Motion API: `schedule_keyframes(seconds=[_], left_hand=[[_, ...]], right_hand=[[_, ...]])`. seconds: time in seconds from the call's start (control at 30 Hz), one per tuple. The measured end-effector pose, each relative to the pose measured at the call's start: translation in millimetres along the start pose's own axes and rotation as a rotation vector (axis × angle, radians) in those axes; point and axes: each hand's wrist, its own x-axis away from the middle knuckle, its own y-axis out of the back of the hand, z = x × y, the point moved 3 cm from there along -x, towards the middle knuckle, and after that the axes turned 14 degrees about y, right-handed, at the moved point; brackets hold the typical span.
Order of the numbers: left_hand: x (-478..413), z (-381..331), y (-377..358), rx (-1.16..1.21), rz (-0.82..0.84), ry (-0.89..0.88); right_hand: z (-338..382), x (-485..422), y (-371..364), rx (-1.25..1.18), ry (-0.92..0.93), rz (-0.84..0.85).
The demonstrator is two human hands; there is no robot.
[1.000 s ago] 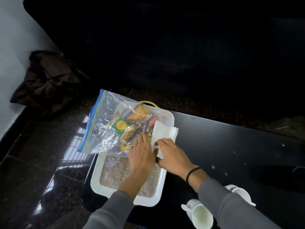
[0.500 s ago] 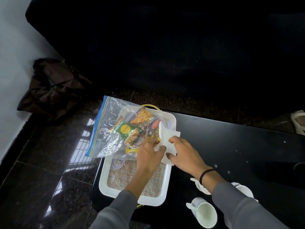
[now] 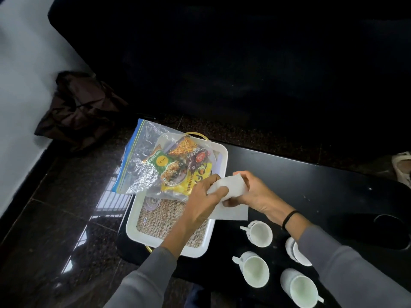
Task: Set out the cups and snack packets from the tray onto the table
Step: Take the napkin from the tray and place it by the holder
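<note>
Four cups (image 3: 259, 233) stand on the worktop (image 3: 311, 185) below the right hand (image 3: 251, 192); one is half hidden by its sleeve. Both hands' grips pinch one napkin (image 3: 231, 190). Beside the left hand (image 3: 204, 196), a bag (image 3: 151, 161) with perhaps four packets (image 3: 164, 162) lies on the tray (image 3: 220, 156).

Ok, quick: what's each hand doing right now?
Left hand: closed on the napkin.
Right hand: closed on the same napkin.

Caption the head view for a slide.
Both hands, left and right, hold a white napkin over the tray, snack bag still aboard, four cups on the table.
</note>
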Motion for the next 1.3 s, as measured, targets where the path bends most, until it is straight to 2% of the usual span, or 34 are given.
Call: schedule_keyframes(seconds=[0.17, 0.33, 0.47, 0.67, 1.0, 1.17, 1.3], left_hand=[[-4.8, 8.7, -7.7, 0.374, 0.003, 0.204], [-3.5, 18.3, -20.3, 0.352, 0.049, 0.276], [-3.0, 20.1, -32.5, 0.454, 0.050, 0.311], [-6.4, 13.4, -53.4, 0.412, 0.096, 0.305], [-11.5, 5.2, -102.3, 0.370, 0.130, 0.321], [-14.5, 0.1, -136.3, 0.244, 0.075, 0.345], [-15.7, -4.9, -170.9, 0.054, 0.072, 0.359]], right_hand=[[-12.5, 10.5, 17.9, -0.292, -0.016, -0.082], [-24.9, 21.6, 32.2, -0.466, -0.080, -0.178], [-33.7, 31.0, 40.2, -0.516, -0.114, -0.194], [-50.2, 43.9, 56.6, -0.589, -0.108, -0.299], [-70.9, 73.6, 91.3, -0.708, -0.093, -0.332], [-89.0, 100.0, 119.7, -0.741, -0.097, -0.492], [-111.8, 129.8, 153.9, -0.652, -0.096, -0.673]])
